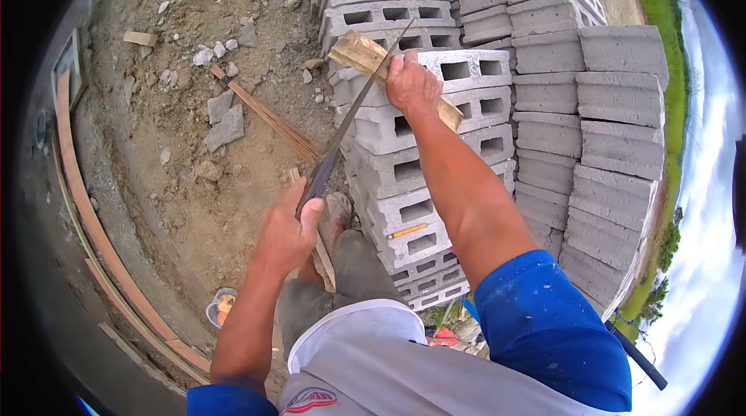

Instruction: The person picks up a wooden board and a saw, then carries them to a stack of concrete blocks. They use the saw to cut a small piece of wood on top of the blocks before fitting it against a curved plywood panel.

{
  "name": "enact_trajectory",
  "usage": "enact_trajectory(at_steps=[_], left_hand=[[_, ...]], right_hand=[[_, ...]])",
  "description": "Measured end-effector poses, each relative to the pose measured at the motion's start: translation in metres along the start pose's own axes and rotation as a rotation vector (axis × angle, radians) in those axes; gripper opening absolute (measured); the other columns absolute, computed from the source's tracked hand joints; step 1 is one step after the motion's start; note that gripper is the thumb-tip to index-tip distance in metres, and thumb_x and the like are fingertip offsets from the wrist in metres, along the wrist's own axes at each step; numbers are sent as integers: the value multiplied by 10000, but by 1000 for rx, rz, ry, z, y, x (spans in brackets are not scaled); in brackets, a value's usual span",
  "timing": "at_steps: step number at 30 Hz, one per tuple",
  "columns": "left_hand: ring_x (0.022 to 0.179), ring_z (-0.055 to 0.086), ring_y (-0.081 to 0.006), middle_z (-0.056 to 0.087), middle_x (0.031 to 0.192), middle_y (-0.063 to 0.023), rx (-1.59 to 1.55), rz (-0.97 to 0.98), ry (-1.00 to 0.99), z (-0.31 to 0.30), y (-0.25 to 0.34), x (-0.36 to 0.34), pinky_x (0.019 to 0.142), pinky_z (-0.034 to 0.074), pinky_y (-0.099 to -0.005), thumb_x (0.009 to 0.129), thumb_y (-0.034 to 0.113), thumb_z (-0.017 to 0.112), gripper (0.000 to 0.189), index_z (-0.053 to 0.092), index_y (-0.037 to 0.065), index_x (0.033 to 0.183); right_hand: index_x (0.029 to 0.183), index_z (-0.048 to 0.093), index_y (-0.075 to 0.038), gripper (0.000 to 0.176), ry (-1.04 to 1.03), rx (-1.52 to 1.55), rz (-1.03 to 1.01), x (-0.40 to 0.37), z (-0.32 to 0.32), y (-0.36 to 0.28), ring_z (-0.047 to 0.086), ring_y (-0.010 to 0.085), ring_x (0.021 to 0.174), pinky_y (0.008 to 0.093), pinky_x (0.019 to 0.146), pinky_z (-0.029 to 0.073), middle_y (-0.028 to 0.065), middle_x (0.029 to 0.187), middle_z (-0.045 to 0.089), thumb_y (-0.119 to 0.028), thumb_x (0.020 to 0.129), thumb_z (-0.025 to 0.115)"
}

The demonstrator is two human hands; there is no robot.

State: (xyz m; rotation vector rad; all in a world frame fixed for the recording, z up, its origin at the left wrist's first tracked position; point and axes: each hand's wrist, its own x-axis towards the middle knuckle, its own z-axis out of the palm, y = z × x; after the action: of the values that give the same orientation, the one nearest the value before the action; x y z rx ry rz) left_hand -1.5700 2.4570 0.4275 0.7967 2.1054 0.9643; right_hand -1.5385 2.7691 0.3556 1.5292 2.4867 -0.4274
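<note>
My left hand (pixel 289 231) is wrapped round the dark handle of a handsaw (pixel 353 111). Its long tapering blade points up and away, lying across a short wooden board (pixel 359 52). The teeth are too small to make out. My right hand (pixel 413 83) grips the board just right of the blade and presses it on top of a stack of grey hollow concrete blocks (pixel 381 127). Part of the board is hidden under my right hand and forearm. A yellow pencil (pixel 408 231) lies on a lower block, nearer my body.
More concrete blocks (pixel 622 97) are piled to the right and behind. Thin wood strips (pixel 272 122), broken concrete pieces (pixel 225 130) and a wood offcut (pixel 141 38) lie on the dirt at left. Long boards (pixel 97 222) curve along the far left. A small bucket (pixel 215 311) stands near my left forearm.
</note>
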Motion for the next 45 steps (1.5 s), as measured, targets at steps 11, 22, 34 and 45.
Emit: enact_trajectory(at_steps=[11,22,34,45], left_hand=[[861,640,-482,638,857,-322,-11,121,49,55,39,150,750,503,-502,958,406,527,526,586,-63,1189],[854,697,-396,673,892,-279,-91,-84,-106,4,-22,-7,731,532,-418,963,433,507,607,544,-94,1262],[770,695,-415,666,795,-254,-3,-154,-149,-60,5,-64,691,531,-423,966,532,452,702,555,-107,1240],[951,627,-486,646,895,-311,58,-12,-102,-7,34,60,826,476,-516,984,509,420,603,593,-44,1150]], right_hand=[[1126,546,-60,442,-12,1,15,-2,0,-1,625,400,1038,523,933,370,222,1011,690,-404,995,300],[1125,555,-62,436,11,3,-10,2,8,3,630,387,1036,521,923,388,208,1030,691,-400,980,321],[1170,538,-69,450,-7,46,72,3,1,0,615,375,1081,539,948,378,215,1045,685,-405,993,296],[1150,527,-60,465,-3,51,59,7,-7,-1,626,415,1047,527,933,409,249,1053,675,-423,992,282]])
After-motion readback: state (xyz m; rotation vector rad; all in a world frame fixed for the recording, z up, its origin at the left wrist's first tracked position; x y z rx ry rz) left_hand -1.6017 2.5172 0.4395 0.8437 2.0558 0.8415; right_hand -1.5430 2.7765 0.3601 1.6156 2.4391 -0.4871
